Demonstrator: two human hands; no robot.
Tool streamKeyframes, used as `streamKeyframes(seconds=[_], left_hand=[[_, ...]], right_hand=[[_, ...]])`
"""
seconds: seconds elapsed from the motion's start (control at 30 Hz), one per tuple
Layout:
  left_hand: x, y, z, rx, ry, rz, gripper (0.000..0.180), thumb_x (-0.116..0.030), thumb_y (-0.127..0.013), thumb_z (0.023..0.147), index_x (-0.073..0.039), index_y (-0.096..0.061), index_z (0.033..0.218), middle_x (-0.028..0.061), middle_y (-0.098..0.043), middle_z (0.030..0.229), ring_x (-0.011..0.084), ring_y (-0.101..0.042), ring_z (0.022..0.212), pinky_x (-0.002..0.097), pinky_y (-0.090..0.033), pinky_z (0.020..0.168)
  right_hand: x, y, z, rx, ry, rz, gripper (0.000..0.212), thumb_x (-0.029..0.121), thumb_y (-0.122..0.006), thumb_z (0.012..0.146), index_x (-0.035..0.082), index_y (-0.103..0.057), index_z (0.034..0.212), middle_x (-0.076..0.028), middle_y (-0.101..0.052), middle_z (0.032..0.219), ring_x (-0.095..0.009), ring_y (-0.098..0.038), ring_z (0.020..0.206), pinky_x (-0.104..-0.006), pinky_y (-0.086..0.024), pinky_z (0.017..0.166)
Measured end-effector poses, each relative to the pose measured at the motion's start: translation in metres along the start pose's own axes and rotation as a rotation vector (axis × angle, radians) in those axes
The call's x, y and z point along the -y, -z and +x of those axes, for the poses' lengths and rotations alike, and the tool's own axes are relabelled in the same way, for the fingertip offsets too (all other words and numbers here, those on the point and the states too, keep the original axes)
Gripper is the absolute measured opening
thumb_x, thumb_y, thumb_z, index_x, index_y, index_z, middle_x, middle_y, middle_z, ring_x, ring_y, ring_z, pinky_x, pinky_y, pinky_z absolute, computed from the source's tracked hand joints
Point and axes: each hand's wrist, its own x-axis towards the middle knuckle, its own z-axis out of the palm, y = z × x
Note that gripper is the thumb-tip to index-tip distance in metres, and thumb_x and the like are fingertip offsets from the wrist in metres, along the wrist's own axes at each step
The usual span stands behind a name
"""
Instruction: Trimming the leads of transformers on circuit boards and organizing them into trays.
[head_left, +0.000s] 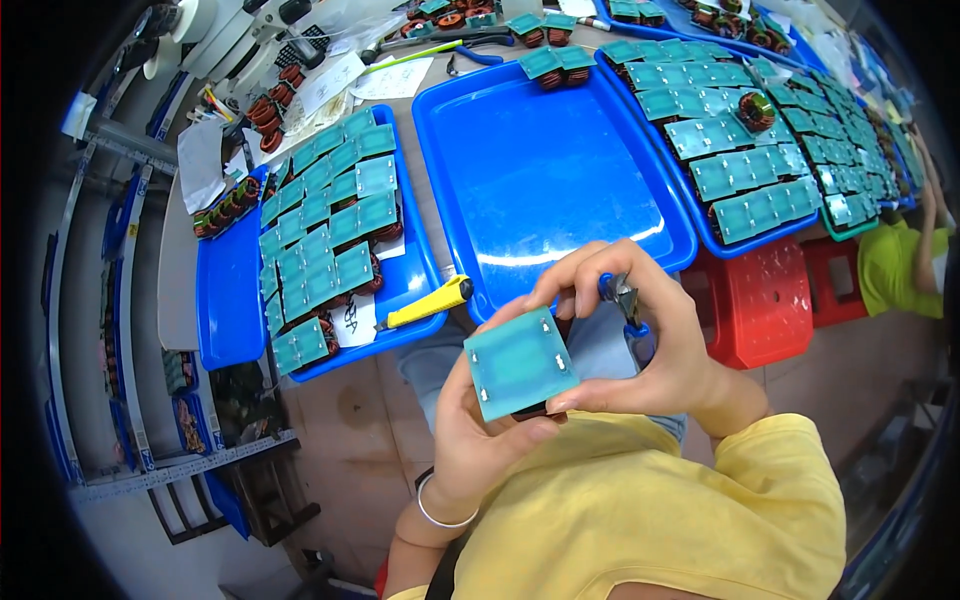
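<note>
Left hand (470, 445) and right hand (685, 365): both grip a square green board (521, 363) between them, above the person's lap, its flat face turned up and bright metal terminals near its corners. The right hand also retains a blue-handled cutting tool (640, 338) against the palm.

Beyond the hands, a blue central tray (540, 170) shows a glossy, largely bare surface; four board-topped coils (556, 66) sit at its far edge. To the left, a second blue tray (408, 275) carries rows of similar boards (333, 210), with a yellow knife (428, 302) across its near right corner. To the right, another blue tray (655, 135) is densely filled, a single ring coil (756, 111) lying atop its boards.

The grey worktop (430, 207) shows between the trays; papers (333, 82) lie toward its far left.

Room: metal shelving (138, 290) at left, tiled floor (365, 435) below, a red stool (765, 305) at right, and, farther right, another person in a yellow-green garment (893, 265).
</note>
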Motion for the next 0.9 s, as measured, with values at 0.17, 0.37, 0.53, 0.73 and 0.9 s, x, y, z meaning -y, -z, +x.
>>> streamKeyframes(seconds=[0.17,0.37,0.53,0.73,0.9], left_hand=[[-0.003,-0.009,0.000,-0.029,-0.068,-0.072,0.076,-0.011,-0.075,0.069,-0.002,-0.025,0.126,0.0127,-0.046,0.118,0.0229,-0.053,0.106,0.0331,-0.048,0.083],[-0.004,-0.006,-0.003,0.011,-0.180,0.046,0.067,-0.011,-0.077,0.067,-0.002,-0.031,0.116,0.0144,-0.046,0.116,0.0218,-0.051,0.107,0.0321,-0.046,0.087],[-0.002,-0.001,-0.006,-0.015,-0.173,0.153,0.069,-0.008,-0.079,0.064,-0.002,-0.033,0.114,0.0126,-0.046,0.113,0.0196,-0.049,0.105,0.0309,-0.044,0.088],[-0.009,-0.010,-0.009,-0.002,-0.144,0.139,0.067,-0.009,-0.080,0.062,-0.002,-0.036,0.111,0.0094,-0.044,0.106,0.0175,-0.051,0.098,0.0297,-0.043,0.085],[-0.005,-0.007,-0.008,0.026,-0.177,0.196,0.065,-0.007,-0.080,0.062,-0.002,-0.036,0.110,0.0094,-0.044,0.106,0.0184,-0.051,0.099,0.0303,-0.042,0.086]], right_hand=[[-0.007,-0.004,-0.002,-0.085,0.121,-0.109,0.058,0.023,-0.083,0.057,0.002,-0.048,0.098,-0.010,-0.055,0.094,-0.018,-0.055,0.081,-0.0274,-0.046,0.072],[-0.001,-0.006,-0.004,-0.086,0.172,-0.105,0.059,0.023,-0.084,0.055,0.003,-0.048,0.096,-0.011,-0.056,0.094,-0.021,-0.056,0.082,-0.0289,-0.046,0.072],[0.013,0.004,0.001,-0.058,0.100,-0.085,0.050,0.017,-0.079,0.060,0.002,-0.048,0.096,-0.010,-0.056,0.093,-0.021,-0.057,0.081,-0.0284,-0.046,0.070],[0.026,0.008,0.020,0.126,0.096,-0.273,0.032,0.003,-0.070,0.066,0.001,-0.052,0.093,-0.010,-0.060,0.089,-0.020,-0.060,0.076,-0.0281,-0.048,0.068],[0.027,0.007,0.022,0.188,0.075,-0.309,0.029,-0.002,-0.067,0.062,0.001,-0.056,0.088,-0.009,-0.059,0.085,-0.022,-0.059,0.073,-0.0262,-0.048,0.063]])
